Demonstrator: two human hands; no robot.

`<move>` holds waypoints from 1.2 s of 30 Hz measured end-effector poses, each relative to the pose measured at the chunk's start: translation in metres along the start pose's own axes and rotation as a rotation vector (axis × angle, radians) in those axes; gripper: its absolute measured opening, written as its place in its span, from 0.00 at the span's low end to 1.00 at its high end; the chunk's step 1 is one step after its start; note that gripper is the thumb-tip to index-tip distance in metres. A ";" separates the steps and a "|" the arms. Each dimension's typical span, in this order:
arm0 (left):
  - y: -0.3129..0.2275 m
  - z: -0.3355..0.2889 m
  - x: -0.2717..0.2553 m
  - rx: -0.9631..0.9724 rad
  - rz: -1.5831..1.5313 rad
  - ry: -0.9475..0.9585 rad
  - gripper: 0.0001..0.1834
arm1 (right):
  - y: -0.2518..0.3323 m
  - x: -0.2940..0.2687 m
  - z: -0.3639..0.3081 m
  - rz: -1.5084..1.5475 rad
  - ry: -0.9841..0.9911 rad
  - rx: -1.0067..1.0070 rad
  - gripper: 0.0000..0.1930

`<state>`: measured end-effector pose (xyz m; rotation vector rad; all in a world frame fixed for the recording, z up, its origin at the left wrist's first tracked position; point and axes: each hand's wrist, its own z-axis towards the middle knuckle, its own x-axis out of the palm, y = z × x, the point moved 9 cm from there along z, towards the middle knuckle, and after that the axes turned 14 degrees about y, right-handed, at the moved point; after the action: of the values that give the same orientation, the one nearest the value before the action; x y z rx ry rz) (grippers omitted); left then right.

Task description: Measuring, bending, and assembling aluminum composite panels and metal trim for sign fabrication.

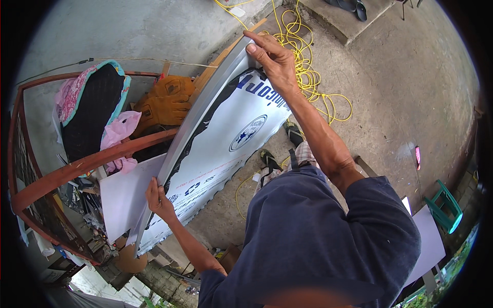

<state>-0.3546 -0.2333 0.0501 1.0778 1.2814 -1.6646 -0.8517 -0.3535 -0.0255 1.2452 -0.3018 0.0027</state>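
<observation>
A long flat panel stands on edge in front of me, slanting from lower left to upper right. White protective film with dark blue print covers its face, and black film shows torn along the grey upper edge. Near the panel's far end, my right hand grips the top edge between thumb and fingers. My left hand is closed over the same edge toward the near left end; part of its fingers is hidden behind the panel. The film's lower border hangs wavy beside my feet.
Left of the panel stands a rusty red metal frame holding orange work gloves, a black pad with teal trim and a white board. Yellow cord lies tangled on the concrete floor. A green stool is at right.
</observation>
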 end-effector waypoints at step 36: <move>-0.008 -0.005 -0.006 0.051 0.243 -0.260 0.14 | -0.026 0.005 0.011 0.108 0.357 0.044 0.29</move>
<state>-0.3592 -0.2266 0.0577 0.9674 0.9091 -1.5983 -0.8444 -0.3727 -0.0457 1.2450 -0.0581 0.3225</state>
